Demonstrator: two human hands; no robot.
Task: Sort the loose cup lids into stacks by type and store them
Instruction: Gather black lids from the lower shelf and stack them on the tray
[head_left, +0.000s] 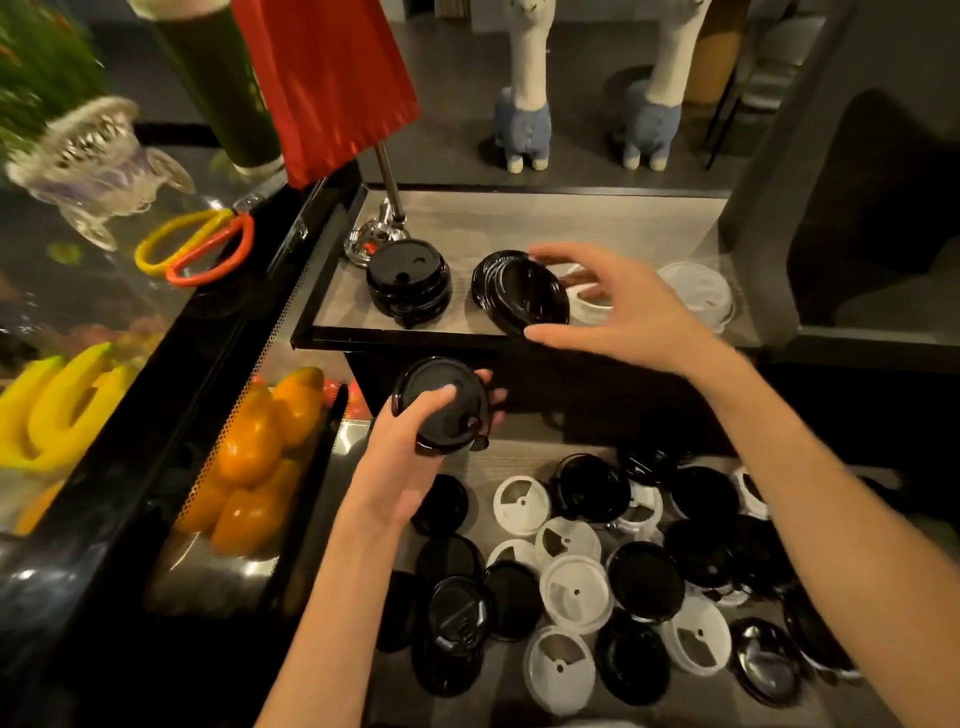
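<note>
Holding black lids (441, 405), left hand (410, 457); no writing legible.

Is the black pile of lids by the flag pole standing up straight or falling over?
Straight. The black lid stack sits level on the shelf, top lid flat.

red flag (324, 78), scissors (200, 248), yellow peppers (260, 457), two llama figurines (524, 93)

A raised wood-grain shelf (597, 218) carries a neat stack of black lids (409, 285), a leaning black stack (519, 293), white lids (698, 291) and a chrome stand (375, 236). Below, the bench (498, 457) holds loose black and white lids (613, 577) scattered, overlapping.
</note>
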